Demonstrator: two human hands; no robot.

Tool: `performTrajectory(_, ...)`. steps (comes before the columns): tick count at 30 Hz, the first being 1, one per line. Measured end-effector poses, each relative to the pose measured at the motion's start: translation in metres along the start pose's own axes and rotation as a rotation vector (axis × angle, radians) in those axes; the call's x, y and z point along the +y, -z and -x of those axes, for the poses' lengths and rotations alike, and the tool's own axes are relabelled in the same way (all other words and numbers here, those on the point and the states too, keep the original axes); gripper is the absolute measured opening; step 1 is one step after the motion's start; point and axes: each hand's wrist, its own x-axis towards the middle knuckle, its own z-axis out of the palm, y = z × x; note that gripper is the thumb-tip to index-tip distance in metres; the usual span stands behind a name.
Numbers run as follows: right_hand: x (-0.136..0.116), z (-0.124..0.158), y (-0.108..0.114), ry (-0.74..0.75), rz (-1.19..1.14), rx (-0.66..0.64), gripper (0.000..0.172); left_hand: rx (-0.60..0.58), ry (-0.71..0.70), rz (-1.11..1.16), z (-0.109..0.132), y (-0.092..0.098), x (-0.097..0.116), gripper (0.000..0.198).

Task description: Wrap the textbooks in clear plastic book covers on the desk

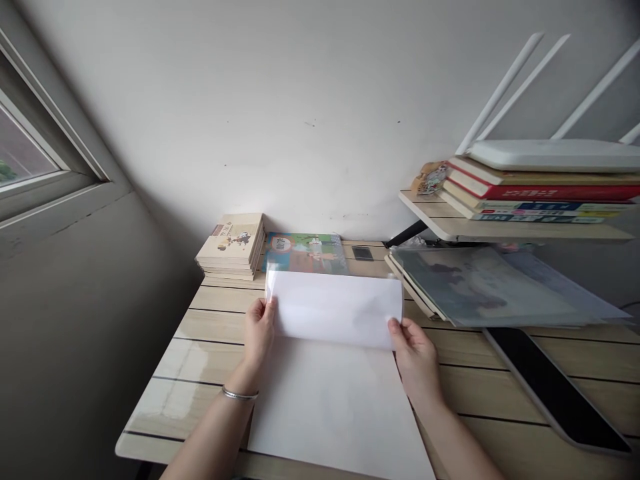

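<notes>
A white sheet of paper [335, 310] is raised between my two hands, its far part bent up. Clear, shiny film shows along its top corners. My left hand [260, 327] pinches the left edge, thumb on the near face. My right hand [413, 343] grips the lower right edge in the same way. Under and in front of it, a larger white sheet [335, 407] lies flat on the table, reaching the near edge. Whether the two are joined is unclear. Fingertips behind the raised sheet are hidden.
The slatted wooden table [195, 360] meets the wall. At the back stand a stack of books [233, 243] and a colourful booklet [310, 252]. To the right are plastic folders [480, 287], a black tablet-like slab [560, 387] and a raised shelf [520, 230] with books and a white router [555, 155].
</notes>
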Motion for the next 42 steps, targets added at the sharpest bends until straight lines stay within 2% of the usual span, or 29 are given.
performTrajectory(5,0.000,0.000,-0.002,0.024,0.051,0.014,0.038,-0.140,0.063,0.094,0.008,0.007,0.010,0.034)
performTrajectory(13,-0.004,0.001,-0.004,0.010,0.044,0.023,0.040,-0.069,-0.005,-0.002,0.005,0.006,0.002,0.039)
performTrajectory(16,-0.007,0.002,-0.004,0.000,0.036,0.021,0.042,-0.045,0.012,-0.033,0.004,0.005,0.001,0.044)
performTrajectory(24,-0.008,0.003,-0.004,0.018,0.057,0.043,0.042,-0.128,0.123,0.142,0.007,0.010,0.008,0.040)
performTrajectory(30,-0.004,0.002,-0.002,-0.011,0.028,0.024,0.040,-0.052,-0.013,0.043,0.007,0.006,0.005,0.045)
performTrajectory(33,-0.002,0.002,-0.001,-0.036,0.015,0.028,0.039,-0.044,-0.013,0.040,0.008,0.007,0.007,0.046)
performTrajectory(35,-0.001,0.002,-0.001,-0.046,0.003,0.028,0.039,-0.100,0.035,0.073,0.007,0.010,0.011,0.045)
performTrajectory(39,-0.001,0.002,-0.002,-0.050,-0.016,0.050,0.039,-0.298,0.137,0.100,0.004,0.017,0.017,0.040)
performTrajectory(42,-0.003,0.001,-0.002,-0.034,-0.001,0.063,0.041,-0.289,0.129,0.029,0.002,0.017,0.014,0.045)
